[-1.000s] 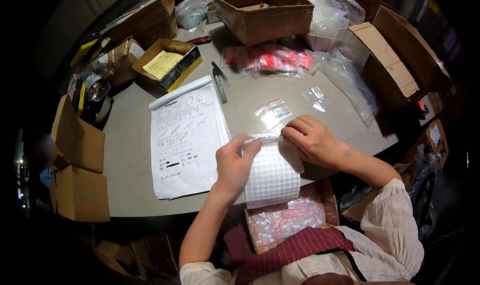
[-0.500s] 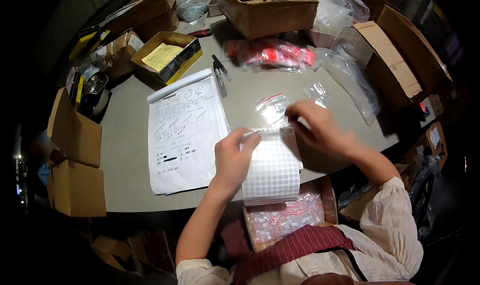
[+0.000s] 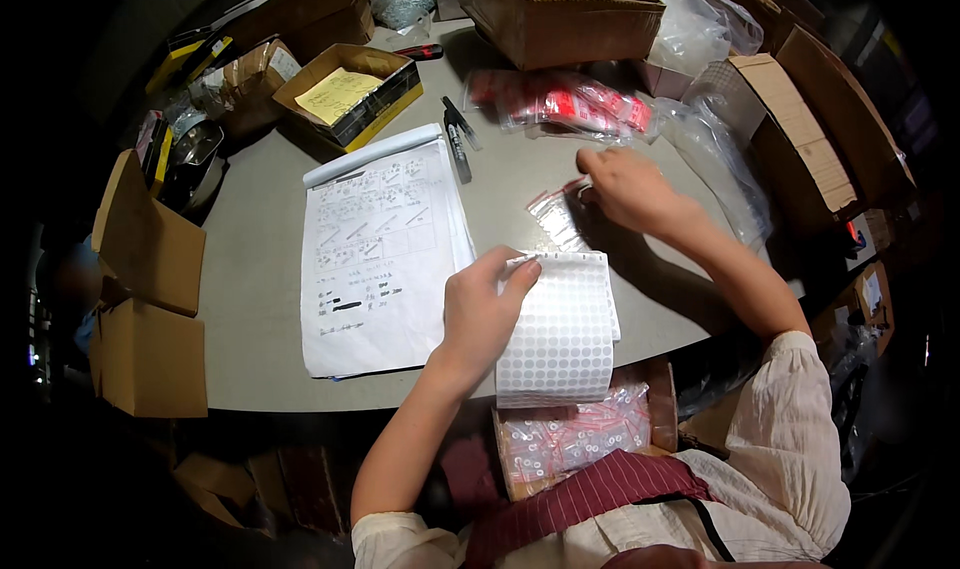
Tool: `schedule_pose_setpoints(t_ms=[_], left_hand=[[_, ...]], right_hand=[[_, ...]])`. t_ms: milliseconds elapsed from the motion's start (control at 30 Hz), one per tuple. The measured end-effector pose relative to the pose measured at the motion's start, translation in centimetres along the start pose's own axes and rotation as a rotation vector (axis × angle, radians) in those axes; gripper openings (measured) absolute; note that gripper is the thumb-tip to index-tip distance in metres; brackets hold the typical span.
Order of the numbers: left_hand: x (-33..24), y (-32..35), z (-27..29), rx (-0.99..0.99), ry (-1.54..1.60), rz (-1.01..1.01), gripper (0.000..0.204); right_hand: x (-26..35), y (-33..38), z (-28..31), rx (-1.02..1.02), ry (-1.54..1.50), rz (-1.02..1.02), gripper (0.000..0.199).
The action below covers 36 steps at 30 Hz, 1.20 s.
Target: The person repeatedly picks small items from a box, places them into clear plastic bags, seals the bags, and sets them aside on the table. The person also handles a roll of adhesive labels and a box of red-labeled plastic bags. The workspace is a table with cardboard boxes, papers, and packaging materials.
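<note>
My left hand (image 3: 487, 307) pinches the top edge of a white sheet of small round stickers (image 3: 555, 344), thumb on its face. The sheet bends down over the table's near edge. My right hand (image 3: 632, 189) is raised beyond the sheet's top right corner, fingers curled; whatever is between them, if anything, is too small to make out. Just left of and below its fingertips lie small clear zip bags (image 3: 558, 221) with red-striped tops, partly covered by the hand. Below the sheet, a carton of small bags (image 3: 575, 434) holding white rings sits at my lap.
Left of the sheet lies a handwritten paper pad (image 3: 380, 259), with black markers (image 3: 457, 144) beside it. Farther back are red-and-white plastic packs (image 3: 570, 104), a box with a yellow note (image 3: 350, 94) and a large carton (image 3: 560, 24). An open carton (image 3: 150, 289) stands left.
My right hand has moved up and away from the sheet's top edge toward the small bags, covering the ones on the right. My left hand still holds the sticker sheet.
</note>
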State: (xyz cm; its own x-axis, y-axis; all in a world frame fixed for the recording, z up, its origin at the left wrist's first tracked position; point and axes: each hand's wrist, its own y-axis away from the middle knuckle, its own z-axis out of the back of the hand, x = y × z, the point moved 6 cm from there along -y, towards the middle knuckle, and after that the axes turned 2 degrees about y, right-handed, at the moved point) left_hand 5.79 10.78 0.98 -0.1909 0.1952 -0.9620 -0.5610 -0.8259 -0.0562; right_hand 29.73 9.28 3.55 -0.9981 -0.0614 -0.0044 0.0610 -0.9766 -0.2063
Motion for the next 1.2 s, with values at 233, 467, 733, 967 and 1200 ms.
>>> schedule_pose_setpoints(t_ms=[233,467,733,967,1200], left_hand=[[-0.3,-0.1,-0.4,0.035,0.059,-0.016,0.017],[-0.3,-0.1,-0.3,0.07,-0.015,-0.007,0.028],[0.1,-0.1,-0.5,0.038,0.048,-0.015,0.021],[0.8,0.0,-0.7,0.04,0.144,0.034,0.011],[0.9,0.3,-0.8,0.022,0.229,-0.04,0.017]], right_hand=[[-3.8,-0.5,0.2,0.43,-0.416,0.063,0.033],[-4.5,2.9,0.2,0.361,-0.82,-0.154,0.023],[-4.5,6.2,3.3,-0.134,-0.392,-0.007,0.045],[2.2,7.3,4.0,-0.013,-0.825,0.092,0.031],[5.3,7.1,3.6,-0.123,-0.618,0.18,0.022]])
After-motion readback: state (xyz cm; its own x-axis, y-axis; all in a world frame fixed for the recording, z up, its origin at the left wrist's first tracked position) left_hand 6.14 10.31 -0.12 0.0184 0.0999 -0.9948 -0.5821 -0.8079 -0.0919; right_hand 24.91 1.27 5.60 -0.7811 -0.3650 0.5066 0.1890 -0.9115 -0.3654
